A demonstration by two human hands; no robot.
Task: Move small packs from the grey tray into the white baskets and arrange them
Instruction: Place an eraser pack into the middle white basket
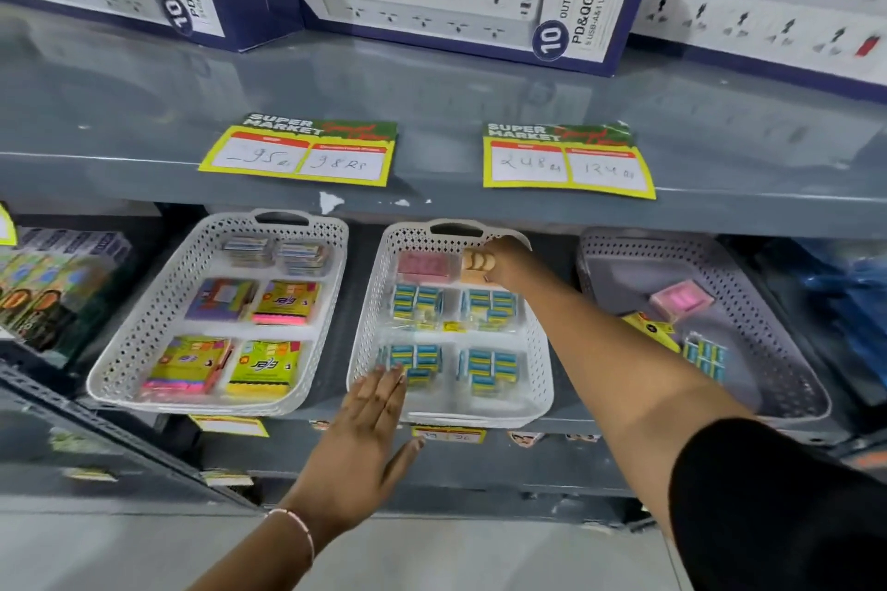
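We had our right hand [501, 262] reaching deep into the middle white basket [369, 341], fingers curled down over a tan pack [473, 265] in the far right corner; whether they were pinching it or only pressing it into line we could not tell, since the hand hid the contact. We judged the reach was there to seat that pack level with the pink pack [425, 265] just beside it on the thumb side, so the back row would match the tidy rows of blue packs [416, 302] lying nearer to us, below the wrist. Our left hand [367, 434] lay flat and spread, holding nothing, fingertips [389, 372] touching the near rim by the front blue packs, probably to keep the light basket from sliding on the shelf while the other hand pushed. The grey tray [792, 379] sat well apart, outward of the right forearm, with a pink pack [681, 300], a yellow pack [653, 329] and a blue pack [705, 355] loose in it, awaiting their turn. The left white basket [144, 341], beyond the left hand, looked already filled and ordered.
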